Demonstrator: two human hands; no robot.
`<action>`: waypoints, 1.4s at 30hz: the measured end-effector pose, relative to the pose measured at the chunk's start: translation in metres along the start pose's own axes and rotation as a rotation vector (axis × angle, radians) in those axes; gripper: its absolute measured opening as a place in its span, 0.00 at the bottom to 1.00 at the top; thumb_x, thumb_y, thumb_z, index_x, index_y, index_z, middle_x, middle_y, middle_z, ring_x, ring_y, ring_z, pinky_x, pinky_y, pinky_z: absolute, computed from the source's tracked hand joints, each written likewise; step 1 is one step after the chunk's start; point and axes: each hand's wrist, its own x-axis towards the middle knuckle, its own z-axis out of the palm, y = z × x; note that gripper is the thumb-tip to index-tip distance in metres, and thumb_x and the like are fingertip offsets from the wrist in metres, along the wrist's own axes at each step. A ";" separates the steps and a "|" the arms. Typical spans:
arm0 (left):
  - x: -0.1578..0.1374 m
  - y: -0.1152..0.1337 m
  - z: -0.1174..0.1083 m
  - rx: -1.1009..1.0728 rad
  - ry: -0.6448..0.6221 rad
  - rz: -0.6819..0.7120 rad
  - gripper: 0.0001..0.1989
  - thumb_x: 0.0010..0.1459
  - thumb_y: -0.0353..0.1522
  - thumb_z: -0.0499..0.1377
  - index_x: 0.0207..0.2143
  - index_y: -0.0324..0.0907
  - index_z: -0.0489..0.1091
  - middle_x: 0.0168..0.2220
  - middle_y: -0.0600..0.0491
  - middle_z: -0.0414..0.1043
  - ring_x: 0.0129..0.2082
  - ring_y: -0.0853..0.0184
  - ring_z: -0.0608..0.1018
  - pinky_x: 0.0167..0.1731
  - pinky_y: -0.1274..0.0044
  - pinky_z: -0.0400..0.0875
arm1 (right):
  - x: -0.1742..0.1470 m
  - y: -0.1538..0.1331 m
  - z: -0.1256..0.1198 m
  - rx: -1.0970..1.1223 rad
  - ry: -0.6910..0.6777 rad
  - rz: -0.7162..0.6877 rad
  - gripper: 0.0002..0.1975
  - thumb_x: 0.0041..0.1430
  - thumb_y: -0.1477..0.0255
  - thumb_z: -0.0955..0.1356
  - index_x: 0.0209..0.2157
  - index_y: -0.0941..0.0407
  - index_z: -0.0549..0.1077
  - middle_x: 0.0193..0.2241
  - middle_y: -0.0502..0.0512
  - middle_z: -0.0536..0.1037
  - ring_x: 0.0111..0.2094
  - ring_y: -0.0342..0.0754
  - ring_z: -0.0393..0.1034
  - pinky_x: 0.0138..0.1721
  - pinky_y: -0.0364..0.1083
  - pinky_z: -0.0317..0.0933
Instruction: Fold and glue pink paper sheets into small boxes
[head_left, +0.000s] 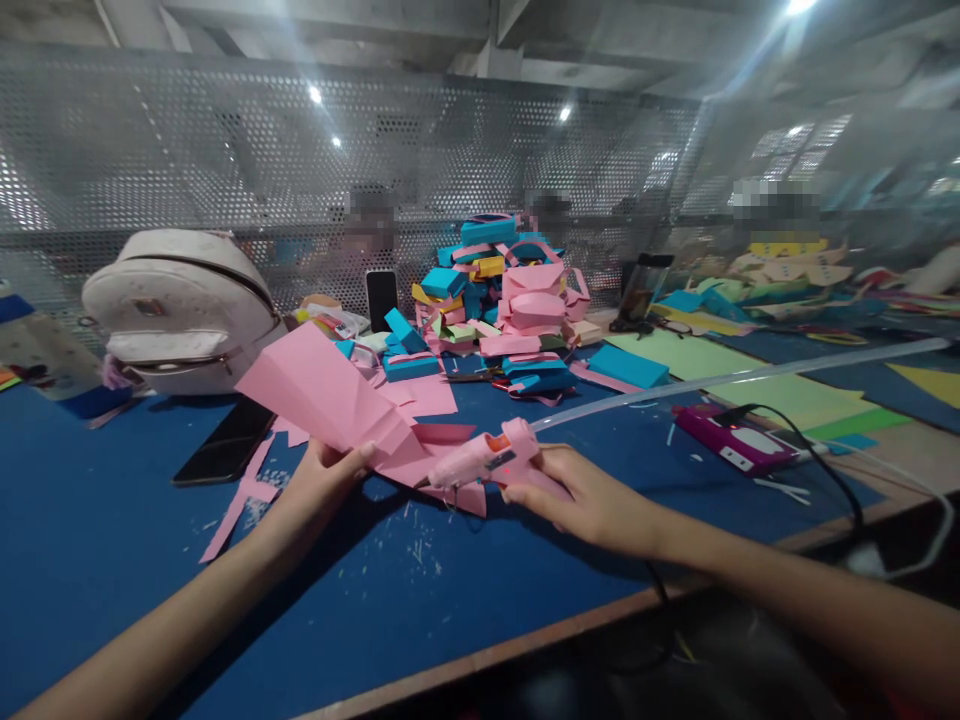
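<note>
My left hand (334, 480) is closed on a folded sheet of pink paper (322, 390), thumb on top, holding it tilted above the blue table. In my right hand (589, 500) is a pink hot glue gun (480, 460), its nozzle pointing left at a flap of the pink paper. Whether the nozzle touches the paper I cannot tell. A long clear glue stick (720, 385) runs out of the gun's back toward the right. Pink paper strips (244, 510) and white scraps lie on the table near my left hand.
Behind the paper stands a pile of pink and blue paper pieces (487, 300). A white backpack (187, 310) and a black phone (225, 440) are on the left. To the right lies a purple power bank (731, 440) with cables. A perforated metal screen (300, 170) closes off the back.
</note>
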 end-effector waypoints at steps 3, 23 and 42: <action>0.001 -0.002 -0.005 0.051 -0.016 0.020 0.14 0.44 0.29 0.70 0.34 0.42 0.71 0.32 0.50 0.77 0.36 0.62 0.80 0.33 0.78 0.76 | 0.003 0.003 -0.001 0.017 0.025 0.054 0.18 0.63 0.59 0.62 0.33 0.59 0.73 0.29 0.55 0.73 0.27 0.46 0.66 0.29 0.44 0.60; 0.000 0.007 -0.016 -0.033 0.042 0.061 0.19 0.44 0.30 0.71 0.39 0.42 0.71 0.37 0.50 0.77 0.34 0.66 0.78 0.32 0.81 0.72 | 0.045 0.081 -0.034 0.008 0.165 0.225 0.24 0.62 0.54 0.61 0.34 0.62 0.73 0.17 0.46 0.63 0.18 0.42 0.59 0.22 0.42 0.54; 0.000 0.011 -0.015 -0.027 0.019 0.067 0.19 0.45 0.30 0.71 0.41 0.40 0.72 0.38 0.48 0.78 0.37 0.65 0.79 0.34 0.81 0.73 | 0.035 0.086 -0.024 -0.312 0.061 0.248 0.19 0.63 0.56 0.62 0.31 0.57 0.69 0.25 0.57 0.77 0.29 0.53 0.72 0.31 0.46 0.56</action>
